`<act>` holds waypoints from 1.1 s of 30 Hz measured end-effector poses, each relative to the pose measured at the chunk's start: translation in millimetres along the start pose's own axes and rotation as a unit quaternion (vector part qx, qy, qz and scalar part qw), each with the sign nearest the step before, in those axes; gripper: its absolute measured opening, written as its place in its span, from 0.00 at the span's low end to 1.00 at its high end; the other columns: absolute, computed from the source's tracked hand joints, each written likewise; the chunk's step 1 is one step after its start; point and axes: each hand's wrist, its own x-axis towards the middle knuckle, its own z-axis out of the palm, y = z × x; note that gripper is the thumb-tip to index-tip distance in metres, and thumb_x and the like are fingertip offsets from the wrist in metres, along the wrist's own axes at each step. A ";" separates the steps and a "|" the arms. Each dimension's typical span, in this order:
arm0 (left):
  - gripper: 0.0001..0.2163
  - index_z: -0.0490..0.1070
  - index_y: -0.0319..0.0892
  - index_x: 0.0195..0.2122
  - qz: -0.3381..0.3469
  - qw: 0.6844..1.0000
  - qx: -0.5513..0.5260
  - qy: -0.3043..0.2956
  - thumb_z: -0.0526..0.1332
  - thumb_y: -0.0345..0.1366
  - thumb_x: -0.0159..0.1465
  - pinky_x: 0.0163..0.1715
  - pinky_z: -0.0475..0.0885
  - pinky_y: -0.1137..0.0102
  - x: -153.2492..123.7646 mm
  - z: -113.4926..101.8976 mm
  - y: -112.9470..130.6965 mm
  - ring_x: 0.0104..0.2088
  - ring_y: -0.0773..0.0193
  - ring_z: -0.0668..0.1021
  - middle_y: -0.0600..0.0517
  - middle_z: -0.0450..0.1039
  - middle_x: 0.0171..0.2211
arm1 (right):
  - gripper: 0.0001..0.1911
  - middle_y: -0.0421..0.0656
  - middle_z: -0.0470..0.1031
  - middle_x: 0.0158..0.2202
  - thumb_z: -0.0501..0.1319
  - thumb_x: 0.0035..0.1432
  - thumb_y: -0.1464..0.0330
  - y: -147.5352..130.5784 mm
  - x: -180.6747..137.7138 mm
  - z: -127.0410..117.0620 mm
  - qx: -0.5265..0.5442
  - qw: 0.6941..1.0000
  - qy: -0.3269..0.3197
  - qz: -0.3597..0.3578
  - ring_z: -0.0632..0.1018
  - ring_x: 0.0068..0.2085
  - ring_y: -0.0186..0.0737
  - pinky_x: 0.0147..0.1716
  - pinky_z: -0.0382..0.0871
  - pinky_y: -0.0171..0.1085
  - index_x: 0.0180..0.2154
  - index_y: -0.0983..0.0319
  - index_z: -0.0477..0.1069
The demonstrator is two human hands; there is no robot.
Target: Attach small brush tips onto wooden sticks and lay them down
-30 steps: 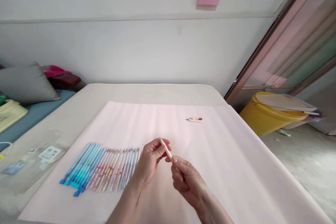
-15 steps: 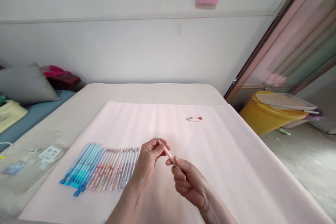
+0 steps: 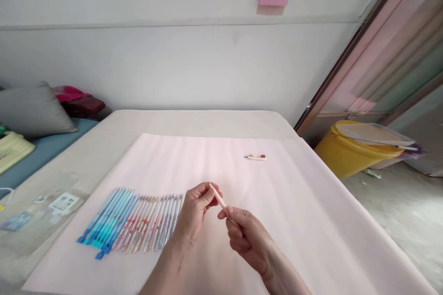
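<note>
Over pink paper (image 3: pixel 297 203), both hands' grips pinch one pale pen (image 3: pixel 217 198) between them.

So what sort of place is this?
Probably a room in a home used as a makeshift workspace: a cloth-covered table beside a bed with a pillow, and a yellow bucket on a bare floor by a sliding door.

Pens on a sheet-covered table

A fanned row of blue and white pens (image 3: pixel 129 223) lay left of the hands; two small pen parts (image 3: pixel 256 157) sat behind, on the pale pink paper sheet (image 3: pixel 311 221).
</note>
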 end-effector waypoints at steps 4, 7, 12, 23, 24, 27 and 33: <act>0.11 0.73 0.40 0.33 -0.009 1.000 0.009 0.028 0.61 0.42 0.55 0.35 0.67 0.69 -0.9 3.0 -1.9 0.34 0.64 0.73 0.48 0.73 0.33 | 0.18 0.34 0.52 0.15 0.54 0.56 0.55 -1.1 1.5 -1.8 -0.123 0.982 0.097 -0.105 0.53 0.18 0.28 0.17 0.45 0.30 0.28 0.63 0.70; 0.09 0.70 0.40 0.27 0.015 0.998 0.014 0.057 0.62 0.41 0.55 0.33 0.66 0.72 -1.7 4.6 -5.5 0.30 0.68 0.71 0.53 0.70 0.27 | 0.16 0.37 0.58 0.19 0.54 0.57 0.57 2.8 2.3 -1.8 -0.296 0.910 0.188 -0.223 0.56 0.21 0.29 0.21 0.49 0.31 0.26 0.61 0.70; 0.08 0.70 0.39 0.26 0.020 0.999 0.008 0.050 0.63 0.39 0.54 0.33 0.66 0.73 -1.6 4.3 -4.7 0.28 0.69 0.70 0.53 0.70 0.27 | 0.13 0.37 0.59 0.19 0.53 0.57 0.59 9.1 3.5 -1.9 -0.341 0.891 0.194 -0.229 0.55 0.20 0.30 0.21 0.48 0.32 0.27 0.58 0.70; 0.10 0.72 0.40 0.31 0.006 0.997 -0.034 0.069 0.62 0.41 0.53 0.30 0.66 0.75 0.4 2.0 0.6 0.31 0.68 0.72 0.50 0.71 0.31 | 0.02 0.32 0.52 0.17 0.52 0.54 0.68 0.6 -2.4 3.3 -0.215 0.956 0.117 -0.162 0.55 0.20 0.31 0.19 0.49 0.31 0.32 0.58 0.62; 0.10 0.72 0.40 0.32 0.004 0.997 -0.038 0.070 0.62 0.41 0.54 0.30 0.66 0.75 0.6 1.6 0.5 0.31 0.68 0.72 0.50 0.71 0.31 | 0.00 0.32 0.52 0.17 0.52 0.53 0.69 1.5 -2.5 4.1 -0.228 0.953 0.120 -0.159 0.55 0.19 0.31 0.18 0.48 0.31 0.30 0.58 0.60; 0.10 0.72 0.39 0.32 0.002 0.996 -0.048 0.074 0.63 0.40 0.53 0.29 0.66 0.75 1.3 0.3 0.5 0.31 0.68 0.72 0.49 0.72 0.31 | 0.02 0.32 0.54 0.17 0.53 0.52 0.70 3.4 -1.9 5.0 -0.255 0.941 0.143 -0.170 0.56 0.19 0.31 0.18 0.49 0.30 0.29 0.57 0.60; 0.11 0.72 0.41 0.32 0.005 0.993 -0.057 0.104 0.63 0.42 0.52 0.28 0.67 0.75 2.8 -1.3 1.8 0.30 0.68 0.73 0.50 0.73 0.30 | 0.04 0.37 0.60 0.22 0.55 0.54 0.68 2.2 0.4 2.0 -0.269 0.923 0.162 -0.224 0.60 0.22 0.32 0.22 0.56 0.31 0.31 0.59 0.68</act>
